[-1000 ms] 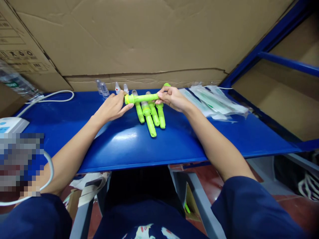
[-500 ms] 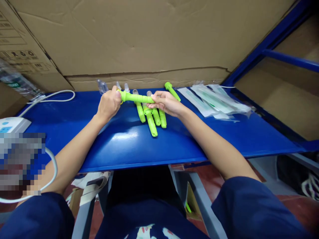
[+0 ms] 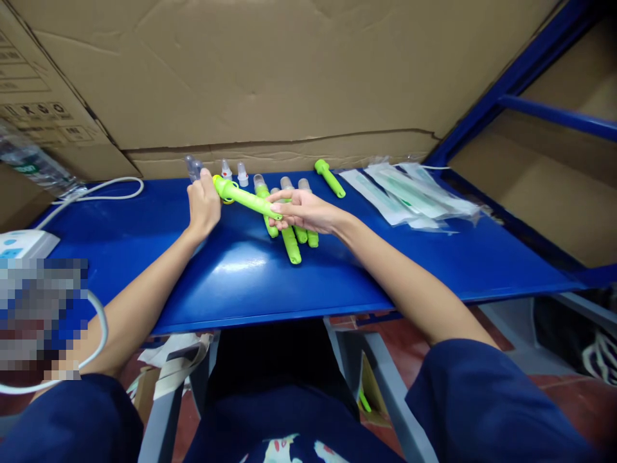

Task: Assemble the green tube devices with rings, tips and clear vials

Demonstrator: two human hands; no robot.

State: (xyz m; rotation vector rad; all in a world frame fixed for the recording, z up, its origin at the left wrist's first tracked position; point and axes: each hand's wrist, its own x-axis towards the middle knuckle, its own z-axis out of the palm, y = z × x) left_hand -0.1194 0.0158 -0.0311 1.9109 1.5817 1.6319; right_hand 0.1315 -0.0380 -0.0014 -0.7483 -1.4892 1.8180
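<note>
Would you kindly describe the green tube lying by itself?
On the blue table, look along the back edge. Just left of the clear packets lies one green tube, alone and untouched, while the other tubes bunch under the right hand.

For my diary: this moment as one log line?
left hand: beside clear vial | right hand: holds green tube | table: more green tubes

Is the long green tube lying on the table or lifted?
Lifted, tilted: right hand grips green tube low down, left hand beside its top.
</note>
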